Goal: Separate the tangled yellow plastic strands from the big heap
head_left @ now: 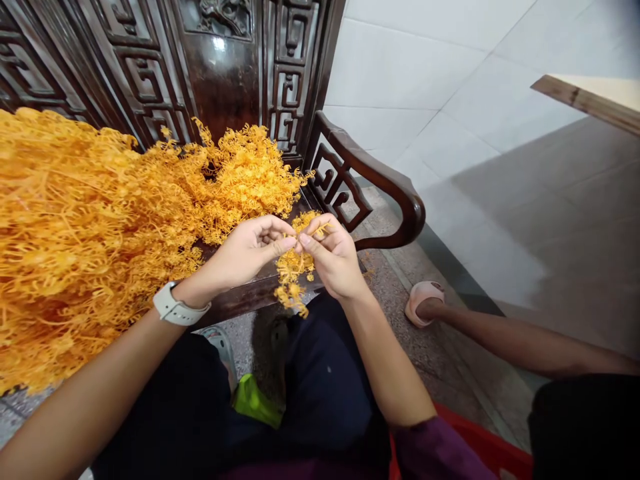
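Holding a yellow sprig (294, 265) in closed pinch grips, my left hand (255, 248) and right hand (336, 259) nearly meet, its tufted length hanging toward the near side between them, the yellow heap (100, 227) lying left.

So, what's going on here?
A person is working a small, frilly orange-yellow sprig between the fingertips of their left hand and right hand, over the front of a dark, glossy, carved wooden bench. A large heap of similar frilly orange-yellow pieces covers much of the seat to the left. On the right, someone else's foot in a pale pink slipper shows on the floor.
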`<state>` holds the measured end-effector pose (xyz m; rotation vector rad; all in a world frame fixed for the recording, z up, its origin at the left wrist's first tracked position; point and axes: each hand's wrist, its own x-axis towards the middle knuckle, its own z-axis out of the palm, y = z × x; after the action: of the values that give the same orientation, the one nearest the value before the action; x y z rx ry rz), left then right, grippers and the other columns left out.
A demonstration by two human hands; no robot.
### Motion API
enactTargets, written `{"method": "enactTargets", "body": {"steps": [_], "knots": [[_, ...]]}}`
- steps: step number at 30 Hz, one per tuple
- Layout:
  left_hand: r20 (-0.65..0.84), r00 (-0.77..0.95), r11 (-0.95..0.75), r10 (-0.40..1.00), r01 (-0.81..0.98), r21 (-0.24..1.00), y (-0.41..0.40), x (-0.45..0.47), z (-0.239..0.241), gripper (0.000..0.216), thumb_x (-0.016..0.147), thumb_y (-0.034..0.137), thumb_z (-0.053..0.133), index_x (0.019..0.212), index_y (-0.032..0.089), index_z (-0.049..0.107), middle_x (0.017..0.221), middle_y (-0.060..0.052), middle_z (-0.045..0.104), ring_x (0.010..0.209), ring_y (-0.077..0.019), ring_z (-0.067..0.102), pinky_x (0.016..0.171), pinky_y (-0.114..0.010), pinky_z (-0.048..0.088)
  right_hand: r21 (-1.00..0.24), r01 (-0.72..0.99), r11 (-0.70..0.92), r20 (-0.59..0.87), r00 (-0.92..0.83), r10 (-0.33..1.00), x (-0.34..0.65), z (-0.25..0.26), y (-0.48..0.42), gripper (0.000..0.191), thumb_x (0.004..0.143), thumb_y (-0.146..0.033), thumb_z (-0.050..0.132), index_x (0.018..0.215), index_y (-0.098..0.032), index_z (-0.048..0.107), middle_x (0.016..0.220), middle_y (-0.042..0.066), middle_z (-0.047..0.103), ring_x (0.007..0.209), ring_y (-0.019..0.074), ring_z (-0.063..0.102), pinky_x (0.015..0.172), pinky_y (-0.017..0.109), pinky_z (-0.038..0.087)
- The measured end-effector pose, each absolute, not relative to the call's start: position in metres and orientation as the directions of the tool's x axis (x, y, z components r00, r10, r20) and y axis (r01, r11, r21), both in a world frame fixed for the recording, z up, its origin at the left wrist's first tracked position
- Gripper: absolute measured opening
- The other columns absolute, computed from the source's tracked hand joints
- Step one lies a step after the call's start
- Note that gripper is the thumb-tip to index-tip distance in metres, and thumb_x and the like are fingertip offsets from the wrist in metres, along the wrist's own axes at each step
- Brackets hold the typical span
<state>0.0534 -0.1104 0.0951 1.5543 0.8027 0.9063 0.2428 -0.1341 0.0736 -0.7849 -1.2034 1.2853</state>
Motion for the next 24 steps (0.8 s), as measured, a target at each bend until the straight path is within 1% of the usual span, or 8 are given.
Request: {"method": "enactTargets", "body": {"steps": [3,5,8,11,15,17,19,24], "knots": [[0.151,0.499,-0.274,0.853,0.184,0.944,-0.108,0.047,0.099,0.028,0.098,0.042,0.071,0.089,0.016,0.072,0.08,-0.002,0.069,0.073,-0.0148,0.059,0.069,-0.03,0.044,-0.952,-0.26,0.159,0.195,-0.118,0.974,0.245,0.071,-0.133,0.02,0.091,-0.031,0.079,0.095,-0.025,0.06,0.078,-0.004,0.059,0.071,0.0124,0.057,0.073,0.03,0.047],[0.198,0.482,-0.377,0.853,0.308,0.874,-0.109,0.045,0.099,0.029,0.103,0.04,0.064,0.086,0.017,0.069,0.077,0.0,0.066,0.071,-0.0147,0.056,0.068,-0.031,0.041,-0.967,-0.208,0.145,0.173,-0.121,0.977,0.245,0.069,-0.132,0.014,0.093,-0.032,0.075,0.097,-0.025,0.063,0.078,-0.004,0.057,0.07,0.0125,0.053,0.071,0.03,0.046],[0.317,0.445,-0.514,0.838,0.448,0.732,-0.112,0.045,0.097,0.024,0.107,0.032,0.057,0.088,0.017,0.063,0.082,-0.001,0.064,0.076,-0.0165,0.057,0.071,-0.032,0.04,-0.986,-0.129,0.104,0.124,-0.156,0.98,0.244,0.069,-0.133,0.019,0.091,-0.035,0.076,0.104,-0.024,0.067,0.079,-0.004,0.056,0.07,0.0128,0.05,0.068,0.03,0.043],[0.423,0.449,-0.616,0.787,0.555,0.559,-0.115,0.046,0.095,0.019,0.107,0.023,0.052,0.09,0.018,0.059,0.09,-0.005,0.064,0.085,-0.0202,0.059,0.075,-0.035,0.042,-0.993,-0.063,0.1,0.109,-0.173,0.979,0.241,0.071,-0.134,0.025,0.089,-0.04,0.081,0.098,-0.023,0.066,0.074,-0.005,0.053,0.064,0.0114,0.045,0.06,0.028,0.036],[0.427,0.511,-0.649,0.746,0.703,0.292,-0.119,0.048,0.094,0.02,0.106,0.019,0.047,0.091,0.018,0.059,0.094,-0.01,0.066,0.09,-0.0258,0.059,0.081,-0.04,0.043,-0.968,0.122,0.219,0.199,-0.157,0.967,0.241,0.071,-0.136,0.023,0.092,-0.041,0.078,0.089,-0.021,0.067,0.066,-0.007,0.046,0.058,0.0095,0.036,0.055,0.028,0.028],[0.411,0.533,-0.652,0.74,0.718,0.242,-0.121,0.05,0.094,0.022,0.108,0.023,0.045,0.091,0.017,0.059,0.093,-0.011,0.067,0.089,-0.0266,0.06,0.081,-0.042,0.043,-0.925,0.238,0.297,0.274,-0.128,0.953,0.241,0.07,-0.138,0.021,0.094,-0.036,0.075,0.084,-0.021,0.065,0.063,-0.008,0.039,0.055,0.0089,0.03,0.053,0.027,0.024],[0.387,0.525,-0.643,0.758,0.703,0.305,-0.123,0.053,0.094,0.024,0.108,0.025,0.045,0.089,0.018,0.058,0.091,-0.01,0.067,0.086,-0.0253,0.06,0.079,-0.041,0.042,-0.862,0.34,0.376,0.367,-0.094,0.926,0.241,0.067,-0.139,0.02,0.095,-0.031,0.072,0.08,-0.021,0.062,0.062,-0.008,0.037,0.055,0.0085,0.028,0.053,0.027,0.023],[0.195,0.428,-0.424,0.882,0.543,0.725,-0.12,0.061,0.093,0.026,0.104,0.026,0.048,0.078,0.02,0.051,0.076,-0.001,0.058,0.071,-0.0171,0.052,0.067,-0.034,0.036,-0.679,0.52,0.519,0.572,-0.068,0.817,0.24,0.065,-0.142,0.015,0.092,-0.025,0.069,0.08,-0.021,0.061,0.06,-0.009,0.037,0.054,0.0085,0.032,0.055,0.028,0.028]]}}
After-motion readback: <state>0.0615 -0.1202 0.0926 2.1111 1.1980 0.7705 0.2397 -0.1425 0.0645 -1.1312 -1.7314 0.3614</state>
